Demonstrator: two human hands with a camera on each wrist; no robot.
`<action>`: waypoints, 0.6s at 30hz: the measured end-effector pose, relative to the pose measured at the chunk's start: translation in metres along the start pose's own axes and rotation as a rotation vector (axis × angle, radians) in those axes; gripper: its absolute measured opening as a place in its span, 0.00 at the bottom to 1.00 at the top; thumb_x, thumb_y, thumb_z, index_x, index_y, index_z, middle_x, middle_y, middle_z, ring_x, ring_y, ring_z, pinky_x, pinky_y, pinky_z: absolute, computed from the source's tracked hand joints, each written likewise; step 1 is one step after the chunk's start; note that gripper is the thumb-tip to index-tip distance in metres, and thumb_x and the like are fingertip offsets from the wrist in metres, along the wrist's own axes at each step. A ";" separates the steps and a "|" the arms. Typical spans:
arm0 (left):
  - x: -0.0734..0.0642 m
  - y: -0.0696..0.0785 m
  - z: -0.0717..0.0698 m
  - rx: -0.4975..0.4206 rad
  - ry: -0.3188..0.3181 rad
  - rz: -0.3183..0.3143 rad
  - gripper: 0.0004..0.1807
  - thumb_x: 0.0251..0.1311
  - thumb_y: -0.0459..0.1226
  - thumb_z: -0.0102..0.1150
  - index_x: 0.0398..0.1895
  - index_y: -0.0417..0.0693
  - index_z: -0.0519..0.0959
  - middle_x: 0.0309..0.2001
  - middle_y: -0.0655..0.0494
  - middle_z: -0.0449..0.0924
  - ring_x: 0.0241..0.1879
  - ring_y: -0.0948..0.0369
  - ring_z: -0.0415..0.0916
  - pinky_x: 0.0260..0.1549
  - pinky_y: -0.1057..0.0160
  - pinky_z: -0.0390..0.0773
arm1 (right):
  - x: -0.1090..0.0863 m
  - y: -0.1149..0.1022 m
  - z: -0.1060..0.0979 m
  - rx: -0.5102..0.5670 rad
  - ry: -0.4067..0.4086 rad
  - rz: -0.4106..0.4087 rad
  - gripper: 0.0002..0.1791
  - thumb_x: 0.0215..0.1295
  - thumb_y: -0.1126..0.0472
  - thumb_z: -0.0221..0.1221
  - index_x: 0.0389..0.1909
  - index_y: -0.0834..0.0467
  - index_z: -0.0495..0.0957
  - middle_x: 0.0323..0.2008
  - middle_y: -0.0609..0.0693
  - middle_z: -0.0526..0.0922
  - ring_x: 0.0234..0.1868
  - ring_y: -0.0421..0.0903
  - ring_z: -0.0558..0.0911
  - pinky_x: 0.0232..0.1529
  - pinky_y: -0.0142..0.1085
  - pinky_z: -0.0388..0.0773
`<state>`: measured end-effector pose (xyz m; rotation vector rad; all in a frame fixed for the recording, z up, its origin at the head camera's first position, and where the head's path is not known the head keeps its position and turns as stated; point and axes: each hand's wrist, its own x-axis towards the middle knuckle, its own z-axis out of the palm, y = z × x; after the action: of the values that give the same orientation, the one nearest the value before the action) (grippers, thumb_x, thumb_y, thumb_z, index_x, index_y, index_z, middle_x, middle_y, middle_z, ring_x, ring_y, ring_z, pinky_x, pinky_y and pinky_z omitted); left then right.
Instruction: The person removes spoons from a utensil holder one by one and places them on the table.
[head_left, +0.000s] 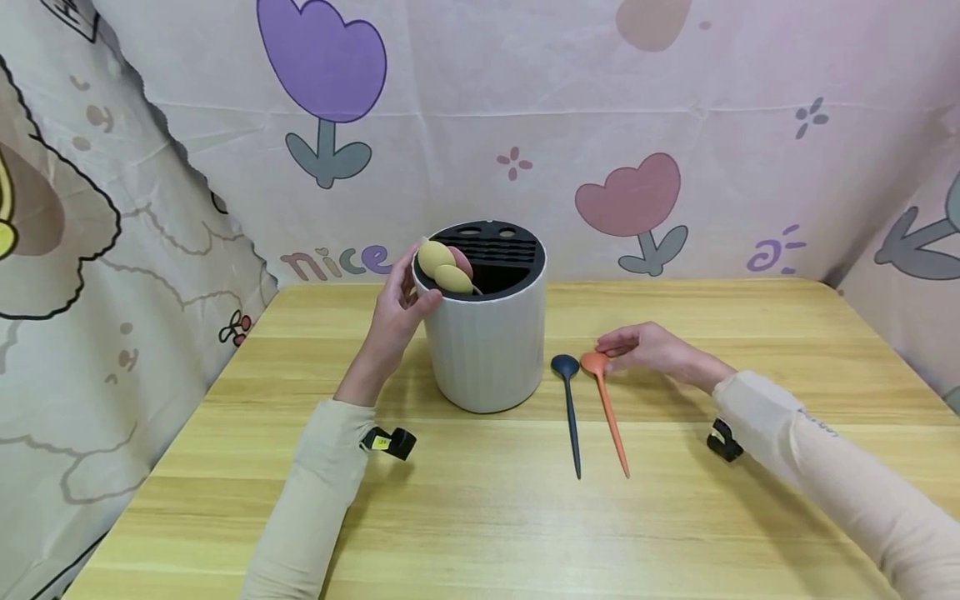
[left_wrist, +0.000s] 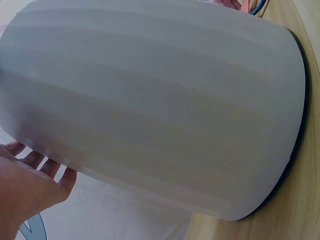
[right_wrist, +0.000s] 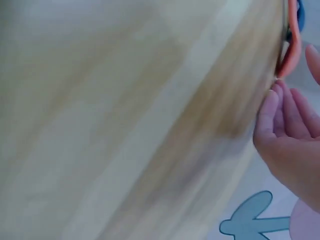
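Observation:
A white ribbed utensil holder (head_left: 487, 350) with a black slotted top stands upright on the table. My left hand (head_left: 393, 312) holds its left side at the top, thumb at the front rim; the left wrist view shows the fingertips against the wall. Two yellowish spoons (head_left: 445, 267) and a pink utensil (head_left: 461, 262) lean inside, only their heads showing. On the table to the right lie a dark blue spoon (head_left: 572, 417) and an orange spoon (head_left: 611, 417), handles toward me. My right hand (head_left: 648, 348) reaches the orange spoon's bowl, with fingertips right beside it and the thumb apart.
The wooden table (head_left: 465, 525) ends at the back against a hanging cloth (head_left: 465, 67) printed with flowers. More cloth (head_left: 172, 217) hangs along the left side. Black camera mounts are strapped at both wrists.

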<state>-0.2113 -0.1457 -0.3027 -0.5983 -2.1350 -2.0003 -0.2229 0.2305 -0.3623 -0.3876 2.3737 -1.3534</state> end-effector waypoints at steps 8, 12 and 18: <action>-0.001 -0.001 -0.001 -0.003 0.001 0.001 0.66 0.39 0.71 0.64 0.76 0.46 0.50 0.73 0.50 0.53 0.72 0.58 0.50 0.69 0.53 0.52 | -0.005 -0.039 -0.006 0.104 0.158 -0.046 0.27 0.72 0.61 0.54 0.66 0.71 0.64 0.62 0.67 0.70 0.60 0.55 0.72 0.60 0.45 0.70; -0.001 -0.001 -0.001 0.001 0.003 -0.001 0.65 0.39 0.71 0.64 0.76 0.46 0.50 0.74 0.51 0.53 0.72 0.58 0.49 0.69 0.53 0.52 | -0.011 -0.065 -0.004 0.158 0.250 -0.122 0.24 0.73 0.61 0.53 0.63 0.71 0.67 0.58 0.60 0.76 0.54 0.42 0.76 0.55 0.33 0.74; -0.001 0.000 -0.001 0.006 0.002 0.000 0.65 0.40 0.71 0.63 0.76 0.46 0.50 0.74 0.51 0.53 0.72 0.59 0.50 0.69 0.54 0.52 | -0.025 -0.097 0.006 0.184 0.289 -0.248 0.22 0.71 0.63 0.55 0.59 0.73 0.70 0.49 0.52 0.81 0.48 0.37 0.81 0.53 0.32 0.75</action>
<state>-0.2108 -0.1467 -0.3029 -0.5955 -2.1391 -1.9926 -0.1932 0.1875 -0.2763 -0.4739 2.4604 -1.8359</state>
